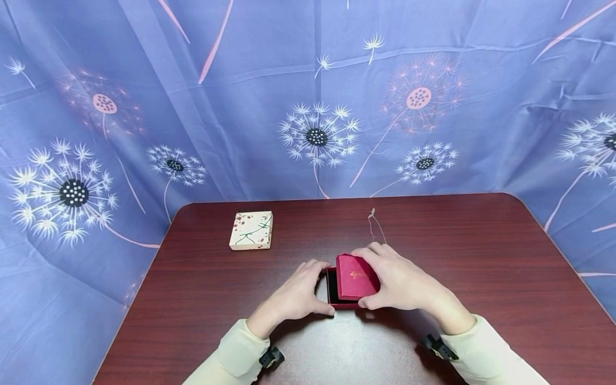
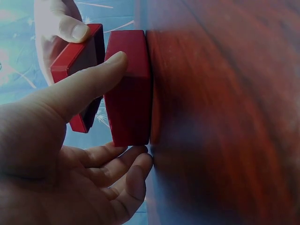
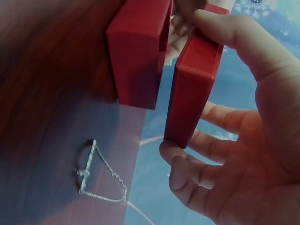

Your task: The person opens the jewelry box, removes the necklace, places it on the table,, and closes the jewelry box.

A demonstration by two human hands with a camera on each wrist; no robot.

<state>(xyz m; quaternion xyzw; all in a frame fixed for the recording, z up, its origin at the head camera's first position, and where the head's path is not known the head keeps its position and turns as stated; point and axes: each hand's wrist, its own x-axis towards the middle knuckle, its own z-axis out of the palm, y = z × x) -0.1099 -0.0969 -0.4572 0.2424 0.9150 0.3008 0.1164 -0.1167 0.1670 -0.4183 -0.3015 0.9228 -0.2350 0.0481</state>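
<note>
A red jewelry box stands near the middle of the table, its lid off the base. My left hand (image 1: 299,293) holds the base (image 2: 130,93) at its left end, thumb on the near side and fingers at the far side. The base sits on the tabletop, and a strip of its black inside shows in the head view. My right hand (image 1: 401,279) grips the red lid (image 1: 355,280) between thumb and fingers, tilted just above the base. Gold lettering marks the lid's top. Beyond the right hand lies a thin silver chain (image 3: 107,168) with a sparkling part.
A cream box (image 1: 252,230) with a floral print lies at the back left of the dark red wooden table (image 1: 192,299). Behind the table hangs a blue cloth (image 1: 250,107) with dandelion patterns.
</note>
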